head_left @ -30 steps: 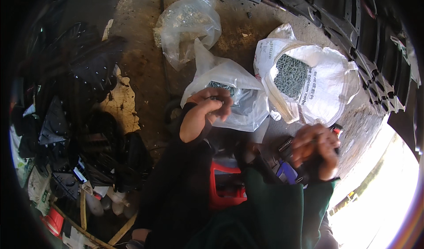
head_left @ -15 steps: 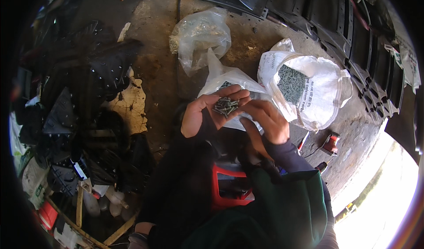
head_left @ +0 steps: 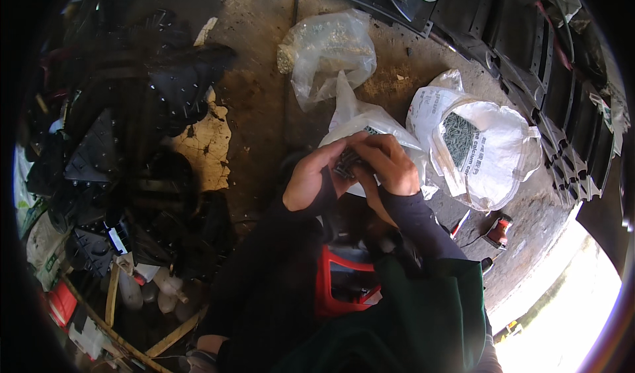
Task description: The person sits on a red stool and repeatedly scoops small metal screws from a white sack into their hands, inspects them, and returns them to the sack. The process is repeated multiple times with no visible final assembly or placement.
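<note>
Small metal fasteners (head_left: 344,166) are held in the cupped left hand (head_left: 313,177), with the palm partly closed around the pile. The right hand (head_left: 398,169) is bent over them from the 3 o'clock side, its thumb and fingers brought close to the pile; whether a single piece is pinched there cannot be told, since the fingertips are largely hidden. Half a second ago, the pile was displayed on a flatter left palm; now it is screened between both hands and is seen only through the gap, so the handling appears to have been passed from showing to sorting or gathering by the fingers. Just beyond the hands, at 12 to 1 o'clock, a clear plastic bag (head_left: 358,120) is partly covered by them. Between 2 and 3 o'clock, a white woven sack (head_left: 508,153) is seen, mouth open, with grey-green pieces (head_left: 458,139) inside. Farther out, a second clear bag (head_left: 331,47) is placed at 12 o'clock, a red tool (head_left: 501,230) at 4, and a red plastic frame (head_left: 323,288) at 6.
</note>
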A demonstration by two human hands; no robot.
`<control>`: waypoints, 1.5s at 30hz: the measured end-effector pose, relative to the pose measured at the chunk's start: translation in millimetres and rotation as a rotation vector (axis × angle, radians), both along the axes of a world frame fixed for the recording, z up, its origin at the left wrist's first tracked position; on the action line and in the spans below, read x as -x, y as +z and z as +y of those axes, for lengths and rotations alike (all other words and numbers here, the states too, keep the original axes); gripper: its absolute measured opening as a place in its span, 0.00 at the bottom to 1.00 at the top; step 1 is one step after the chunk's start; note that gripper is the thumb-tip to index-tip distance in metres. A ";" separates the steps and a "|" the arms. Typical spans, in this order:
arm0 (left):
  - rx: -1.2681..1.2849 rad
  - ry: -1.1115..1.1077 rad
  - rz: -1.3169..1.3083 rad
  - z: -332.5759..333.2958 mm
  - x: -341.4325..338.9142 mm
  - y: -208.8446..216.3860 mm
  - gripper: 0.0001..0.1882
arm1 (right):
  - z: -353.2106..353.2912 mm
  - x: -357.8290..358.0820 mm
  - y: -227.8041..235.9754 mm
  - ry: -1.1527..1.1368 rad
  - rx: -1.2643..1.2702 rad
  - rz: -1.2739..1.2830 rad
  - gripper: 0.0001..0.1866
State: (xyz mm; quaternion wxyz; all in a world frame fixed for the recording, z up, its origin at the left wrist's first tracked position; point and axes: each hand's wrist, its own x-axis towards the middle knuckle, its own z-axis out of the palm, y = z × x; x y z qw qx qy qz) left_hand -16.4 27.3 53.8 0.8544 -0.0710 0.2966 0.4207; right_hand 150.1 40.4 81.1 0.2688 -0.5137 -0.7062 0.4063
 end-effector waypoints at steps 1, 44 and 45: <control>0.019 0.002 0.030 0.3 -2.6 -2.8 0.23 | 0.1 -0.9 -2.5 -0.003 0.011 -0.006 0.18; 0.006 -0.092 0.044 14.8 -22.8 -2.6 0.28 | -16.1 -114.0 73.6 -0.864 0.278 -0.244 0.18; 0.009 -0.085 0.040 14.6 -23.3 -1.9 0.28 | -21.7 -104.5 74.2 -0.837 0.241 -0.278 0.17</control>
